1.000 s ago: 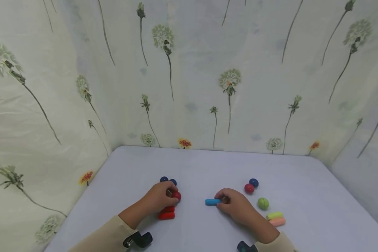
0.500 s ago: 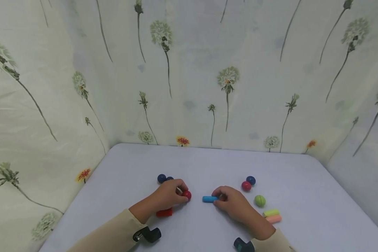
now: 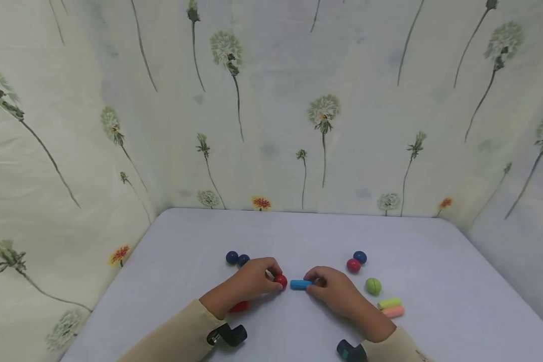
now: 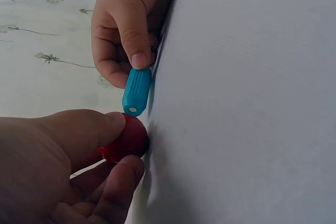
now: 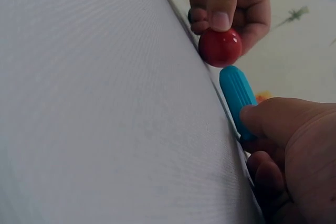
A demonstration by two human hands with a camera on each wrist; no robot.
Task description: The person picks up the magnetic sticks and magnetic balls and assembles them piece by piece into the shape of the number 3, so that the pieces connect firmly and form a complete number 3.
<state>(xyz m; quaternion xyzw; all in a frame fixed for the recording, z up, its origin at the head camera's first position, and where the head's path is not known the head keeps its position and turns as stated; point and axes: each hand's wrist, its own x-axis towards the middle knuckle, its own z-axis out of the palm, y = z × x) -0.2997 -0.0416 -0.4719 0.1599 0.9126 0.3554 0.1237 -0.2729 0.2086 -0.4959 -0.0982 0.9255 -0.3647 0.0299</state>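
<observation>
My left hand [image 3: 255,279] pinches a glossy red ball [image 3: 280,281] between thumb and fingers, low over the white table [image 3: 271,332]. Just to its right, my right hand [image 3: 337,291] holds one end of a short ridged light-blue stick [image 3: 300,284]. The free end of that blue stick [image 5: 236,90] points at the red ball [image 5: 220,48]; a narrow gap shows between them in the right wrist view. Behind the left wrist lies a red stick [image 3: 240,306], partly hidden by the arm.
Two dark blue balls [image 3: 237,259] sit beyond my left hand. Right of the right hand are a red ball [image 3: 353,265] touching a dark blue ball [image 3: 360,257], a green ball [image 3: 373,286], and a yellow-green stick [image 3: 389,302] beside a peach stick [image 3: 392,311]. Flowered cloth [image 3: 271,125] hangs behind the table.
My left hand has carried the red ball to the right, away from the red sticks, up close to the blue stick's end. The right hand has stayed nearly still, holding the stick.
</observation>
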